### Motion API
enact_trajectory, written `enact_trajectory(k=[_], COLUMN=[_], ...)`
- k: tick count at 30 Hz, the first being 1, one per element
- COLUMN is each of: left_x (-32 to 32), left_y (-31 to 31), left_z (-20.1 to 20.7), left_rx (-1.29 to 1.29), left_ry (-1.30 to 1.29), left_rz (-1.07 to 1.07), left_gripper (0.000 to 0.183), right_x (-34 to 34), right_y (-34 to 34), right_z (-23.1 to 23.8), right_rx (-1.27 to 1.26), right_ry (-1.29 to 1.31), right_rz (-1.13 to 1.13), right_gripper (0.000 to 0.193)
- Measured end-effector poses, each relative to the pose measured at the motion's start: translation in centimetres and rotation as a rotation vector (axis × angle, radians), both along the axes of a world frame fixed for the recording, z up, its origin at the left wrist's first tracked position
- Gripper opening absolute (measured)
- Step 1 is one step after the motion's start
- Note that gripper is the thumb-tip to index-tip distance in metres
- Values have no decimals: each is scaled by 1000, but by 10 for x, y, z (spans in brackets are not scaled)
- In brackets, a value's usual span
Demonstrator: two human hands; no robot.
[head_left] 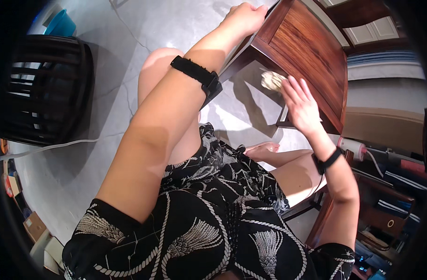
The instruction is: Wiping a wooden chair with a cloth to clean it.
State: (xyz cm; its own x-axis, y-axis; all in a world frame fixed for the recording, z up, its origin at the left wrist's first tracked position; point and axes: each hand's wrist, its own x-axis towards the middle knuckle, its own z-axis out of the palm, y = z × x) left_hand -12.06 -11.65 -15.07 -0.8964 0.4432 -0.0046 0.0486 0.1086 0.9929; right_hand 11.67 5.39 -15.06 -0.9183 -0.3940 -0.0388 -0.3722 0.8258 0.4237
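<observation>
My left hand (245, 19) reaches forward to the far left edge of a dark reddish-brown wooden table (311, 42). Its fingers are bent closed against that edge, and their tips are partly hidden. My right hand (301, 106) hangs over the table's near edge with its back toward me. At its fingertips is a cream-coloured, crumpled, soft-looking bundle (272, 80), held on its far side; the thumb is out of sight. The bundle sits in front of the table's near side, above the floor. Black straps circle both my forearms.
A black slatted chair (45, 88) stands at the left, with a blue bucket (60, 22) behind it. A pale cable (59, 145) crosses the grey floor (108, 79). At the right are a white cylindrical device (351, 148) and shelves with folded textiles (386, 65). Boxes (34, 226) lie at lower left.
</observation>
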Motion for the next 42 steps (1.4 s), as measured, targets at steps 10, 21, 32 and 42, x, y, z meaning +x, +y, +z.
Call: enact_trajectory(k=[10,21,32,42], left_x=[45,76,50,-35], left_y=[5,49,85,61], left_z=[12,-76,-45,-31], left_rx=[-915,163,718,764], left_ry=[317,-833,-815,-469], left_rz=[-214,-273,77,165], left_gripper=[69,102,71,65], right_x=[98,111,96,32], right_y=[150,237,199,17], right_z=[15,-60,-65,-69], right_rx=[-1349,-2329,-1932,-2069], right_ry=[827,539,483,702], right_rz=[-1004,-1160,-1241,-1237], right_gripper=[28,36,69,54])
